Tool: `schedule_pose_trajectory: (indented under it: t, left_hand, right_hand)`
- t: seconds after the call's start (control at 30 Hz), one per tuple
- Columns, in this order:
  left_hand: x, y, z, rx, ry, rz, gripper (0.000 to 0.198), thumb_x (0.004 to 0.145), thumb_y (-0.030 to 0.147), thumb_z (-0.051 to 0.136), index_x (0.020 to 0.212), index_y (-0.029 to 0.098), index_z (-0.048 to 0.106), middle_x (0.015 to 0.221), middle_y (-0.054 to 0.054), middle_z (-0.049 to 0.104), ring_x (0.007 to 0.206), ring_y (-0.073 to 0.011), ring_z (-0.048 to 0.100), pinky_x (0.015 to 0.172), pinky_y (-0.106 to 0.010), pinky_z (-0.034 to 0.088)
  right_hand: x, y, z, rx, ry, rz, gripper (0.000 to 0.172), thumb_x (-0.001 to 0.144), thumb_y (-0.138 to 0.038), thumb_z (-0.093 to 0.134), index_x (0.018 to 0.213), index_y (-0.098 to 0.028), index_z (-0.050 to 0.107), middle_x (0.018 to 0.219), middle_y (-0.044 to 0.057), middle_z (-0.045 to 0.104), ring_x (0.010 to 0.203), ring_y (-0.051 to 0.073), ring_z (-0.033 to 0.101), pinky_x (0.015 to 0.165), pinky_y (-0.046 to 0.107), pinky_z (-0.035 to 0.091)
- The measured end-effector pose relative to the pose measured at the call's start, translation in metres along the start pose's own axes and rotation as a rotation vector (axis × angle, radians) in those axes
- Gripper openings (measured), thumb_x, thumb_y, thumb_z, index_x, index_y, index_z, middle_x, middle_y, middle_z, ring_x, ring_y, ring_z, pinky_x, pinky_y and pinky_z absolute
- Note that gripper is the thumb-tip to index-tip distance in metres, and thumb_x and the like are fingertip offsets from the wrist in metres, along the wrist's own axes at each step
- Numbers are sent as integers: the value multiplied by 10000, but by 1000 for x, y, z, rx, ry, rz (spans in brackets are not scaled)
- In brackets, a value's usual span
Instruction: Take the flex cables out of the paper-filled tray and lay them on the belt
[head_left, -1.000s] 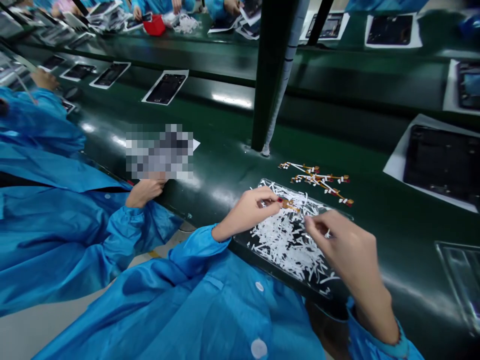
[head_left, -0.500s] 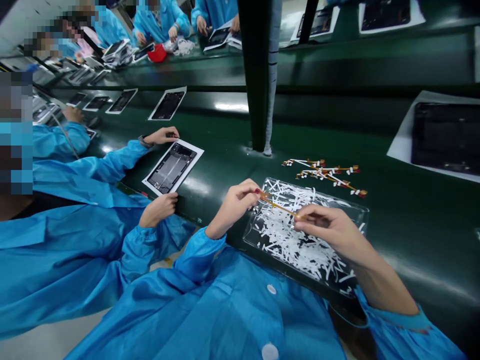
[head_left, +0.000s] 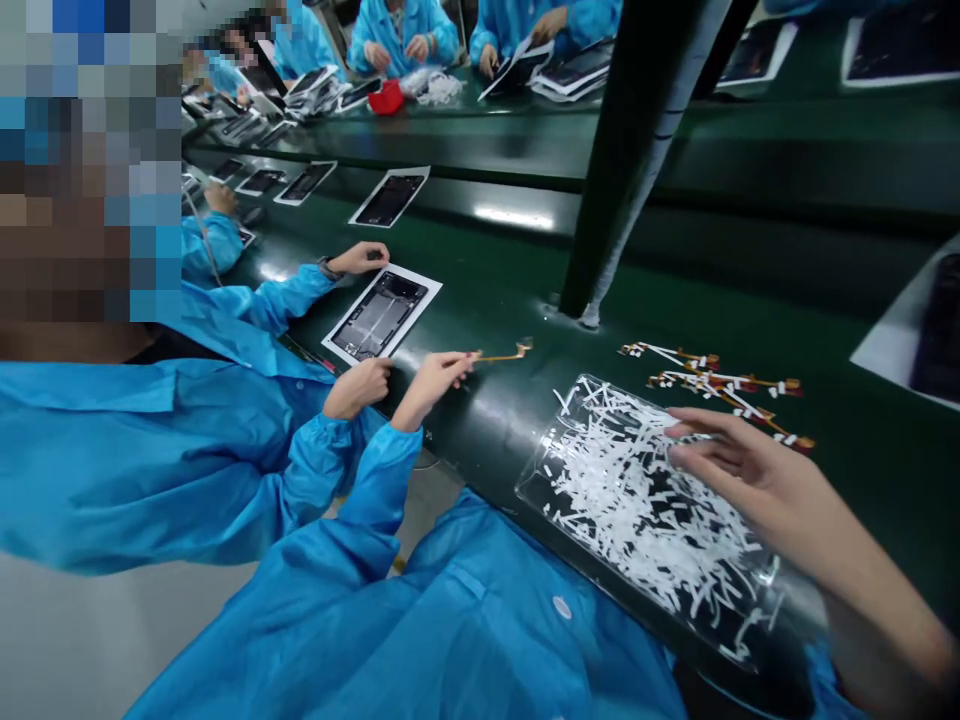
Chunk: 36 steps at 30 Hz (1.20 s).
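Note:
In the head view, my left hand [head_left: 433, 385] is out to the left, fingers pinched on one end of a thin orange flex cable [head_left: 501, 357]. The cable's other end sticks out to the right above the green bench. My right hand [head_left: 739, 465] hovers over the right side of a clear plastic tray [head_left: 534, 478], thumb and forefinger apart, with no cable between them. A heap of narrow white paper strips [head_left: 622, 490] fills the tray. Behind the tray lie several more orange flex cables [head_left: 720, 382] with white tabs.
A co-worker's hands [head_left: 360, 388] rest at a dark device panel on white paper [head_left: 382, 315], close to my left hand. A dark post [head_left: 622, 150] rises from the bench behind the tray. Another panel [head_left: 937, 330] lies at the right edge. People in blue work across the line.
My left hand has carried the flex cable left, away from the tray. My right hand has let go of its end and moved right. The view has also shifted.

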<state>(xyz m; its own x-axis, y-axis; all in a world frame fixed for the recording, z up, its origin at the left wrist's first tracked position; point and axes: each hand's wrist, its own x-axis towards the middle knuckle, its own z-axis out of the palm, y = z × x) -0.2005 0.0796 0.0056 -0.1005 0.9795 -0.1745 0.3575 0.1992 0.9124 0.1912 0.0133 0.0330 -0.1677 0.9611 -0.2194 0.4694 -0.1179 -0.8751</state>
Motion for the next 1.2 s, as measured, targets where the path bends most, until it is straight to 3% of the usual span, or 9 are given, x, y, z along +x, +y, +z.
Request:
schedule_pose_trajectory:
  t: [0.17, 0.33, 0.4, 0.47, 0.63, 0.77, 0.9, 1.0, 1.2]
  left_hand:
    - [4, -48, -35, 64, 177, -108, 451, 874, 418, 718, 1178, 99, 623, 717, -10, 647, 611, -119, 542, 525, -230, 440]
    - [-14, -46, -45, 180, 278, -103, 424, 912, 332, 703, 1272, 142, 582, 671, 33, 499, 643, -125, 457, 568, -238, 367]
    - [-23, -35, -32, 347, 356, -40, 459, 912, 316, 682, 1329, 160, 569, 658, 42, 429, 629, -136, 438, 575, -255, 333]
    - [-32, -20, -8, 508, 365, 65, 455, 944, 332, 616, 1370, 183, 560, 648, 51, 402, 606, -138, 445, 603, -263, 339]
    - [-38, 18, 75, 455, -19, 333, 339, 982, 339, 555, 1285, 218, 649, 705, 42, 529, 657, -124, 529, 683, -243, 394]
    - [-36, 36, 117, 398, -219, 429, 314, 1010, 352, 516, 1252, 231, 678, 787, 16, 628, 682, -124, 558, 692, -252, 403]
    - [-37, 38, 133, 363, -315, 428, 301, 1004, 343, 522, 1213, 225, 703, 811, 3, 663, 680, -128, 569, 654, -252, 390]
    - [-36, 36, 134, 338, -317, 398, 296, 1005, 336, 519, 1195, 216, 711, 819, 1, 680, 667, -126, 566, 640, -251, 389]
    - [-32, 33, 130, 302, -316, 322, 298, 1009, 346, 504, 1132, 207, 737, 787, -8, 689, 639, -130, 564, 593, -246, 377]
  right_hand:
    - [5, 42, -55, -276, 190, 124, 547, 671, -752, 693, 1001, -321, 754, 957, 108, 772, 812, 334, 727, 716, 492, 567]
    - [23, 66, -100, -595, 249, 55, 403, 822, -577, 618, 1001, -235, 736, 869, 144, 759, 707, 288, 689, 651, 434, 479]
    - [38, 67, -105, -666, 233, 30, 362, 863, -499, 588, 997, -197, 735, 888, 154, 749, 713, 271, 669, 662, 418, 448]
    - [56, 64, -102, -700, 203, -9, 331, 901, -449, 571, 1011, -184, 736, 929, 145, 742, 746, 247, 656, 687, 393, 433]
    - [110, 53, -74, -780, 175, -117, 337, 958, -439, 544, 995, -168, 741, 979, 136, 696, 823, 243, 619, 672, 360, 393]
    - [139, 53, -56, -806, 159, -206, 398, 939, -454, 570, 1161, -159, 718, 1082, 156, 648, 873, 269, 615, 679, 363, 429]
    - [155, 56, -50, -813, 104, -293, 280, 929, -330, 513, 944, -169, 742, 1022, 156, 643, 912, 295, 597, 788, 419, 468]
    - [161, 58, -51, -809, 81, -315, 275, 915, -307, 490, 815, -181, 712, 934, 148, 637, 866, 290, 586, 774, 429, 468]
    - [162, 56, -44, -741, -8, -380, 391, 951, -472, 527, 1145, -194, 721, 1076, 130, 644, 904, 268, 627, 780, 406, 500]
